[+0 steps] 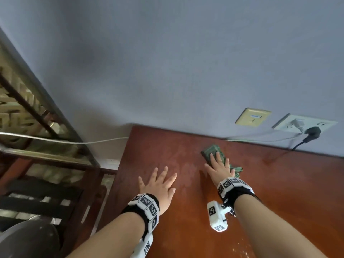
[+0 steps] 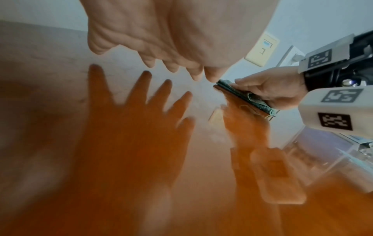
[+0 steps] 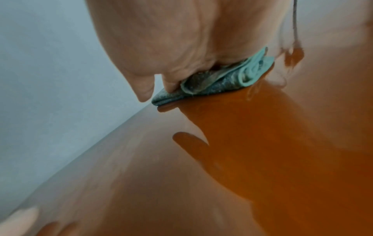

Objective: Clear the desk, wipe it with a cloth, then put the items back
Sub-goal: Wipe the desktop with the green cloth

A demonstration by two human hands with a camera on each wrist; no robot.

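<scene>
A folded green cloth (image 1: 212, 150) lies on the glossy red-brown desk (image 1: 279, 183) near the wall. My right hand (image 1: 219, 168) presses flat on it with straight fingers; the cloth's folds (image 3: 222, 81) bulge out under the palm, and from the left wrist view the cloth (image 2: 242, 94) shows edge-on under that hand (image 2: 268, 86). My left hand (image 1: 160, 183) is spread flat with straight fingers just above or on the desk left of the cloth, holding nothing. Its fingers (image 2: 175, 63) hover over their reflection in the left wrist view.
Behind the desk is a grey wall with a yellowish wall plate (image 1: 252, 117) and a white socket (image 1: 305, 123) holding a black plug (image 1: 312, 132). A white cable (image 1: 74, 141) runs off the desk's left. Left of the desk stands dark wooden furniture (image 1: 46, 164).
</scene>
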